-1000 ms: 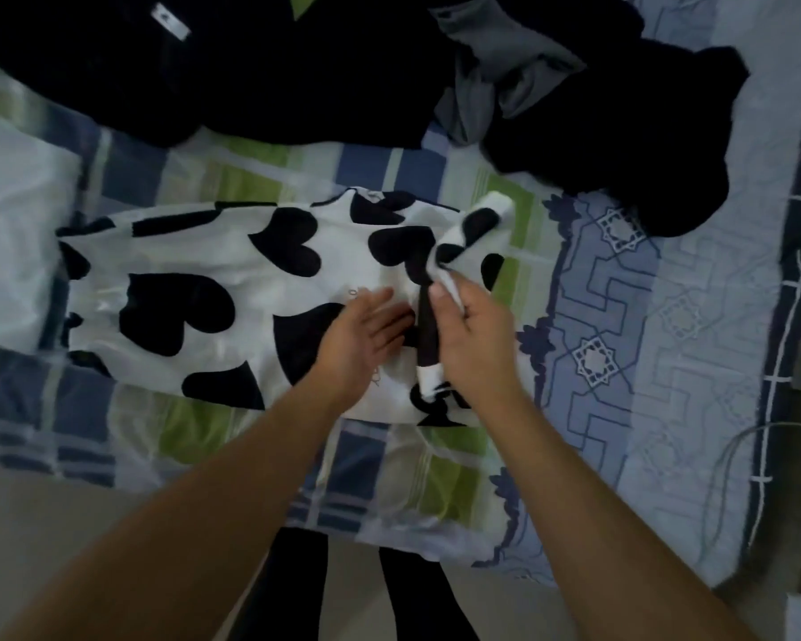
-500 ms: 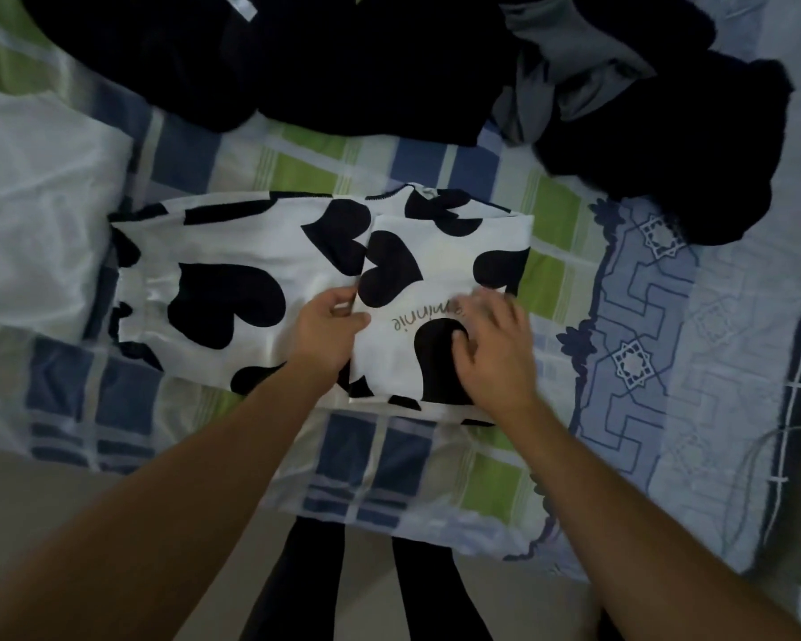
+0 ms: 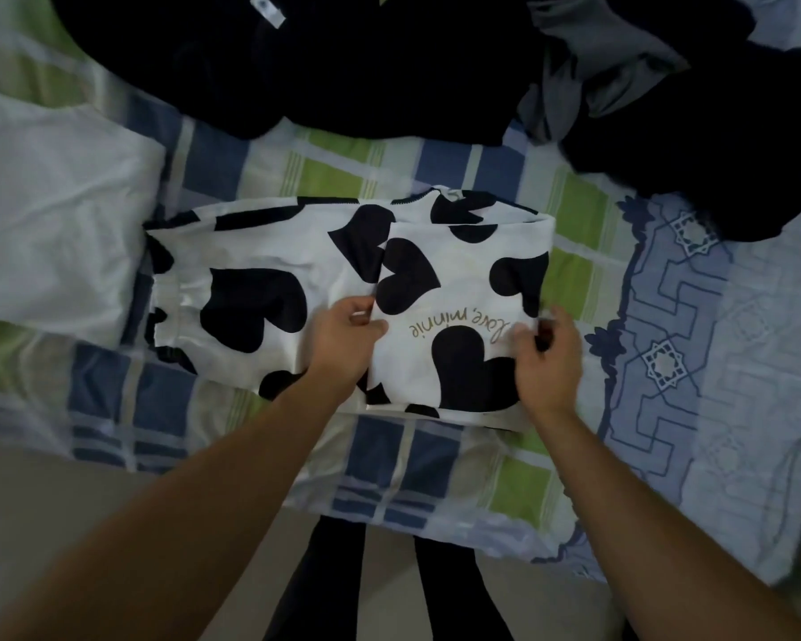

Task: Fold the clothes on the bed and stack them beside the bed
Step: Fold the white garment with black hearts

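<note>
Centrally, the heart-print garment (image 3: pixel 343 289) lies flat on the checked bedsheet (image 3: pixel 435 460), its right part folded over to the left. Your left hand (image 3: pixel 343 344) pinches the folded flap's left edge; your right hand (image 3: pixel 546 358) curls its fingers on the fold at the right. Judged thin, light and limp, the cloth should crease easily; grip doubled edges, not single layers. Far off lie dark clothes (image 3: pixel 343 57); at left, a white pillow (image 3: pixel 52 210).

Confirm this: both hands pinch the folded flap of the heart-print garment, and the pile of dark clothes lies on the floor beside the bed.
Not quite. The head view shows the dark clothes on the bed itself, beyond the heart-print garment. The rest holds: the left hand and right hand each pinch the folded flap.
</note>
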